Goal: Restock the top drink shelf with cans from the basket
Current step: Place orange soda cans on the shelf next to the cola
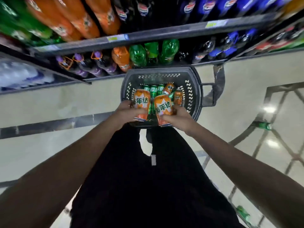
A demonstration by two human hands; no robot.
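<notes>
Each hand is wrapped round one orange can: the left hand [126, 111] grips the left can [141, 102], the right hand [176, 118] the right can [163, 109]. Both cans are held over the basket [194, 89], long axes pointing away from the wrists. The lift goes up and forward from both grips, neither hand nearer, I judge; the top shelf is out of view.

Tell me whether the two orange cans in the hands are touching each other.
Apart. The head view shows a dark gap, with green cans visible through it, between the left-hand orange can and the right-hand orange can, each gripped by the left hand and right hand.
</notes>
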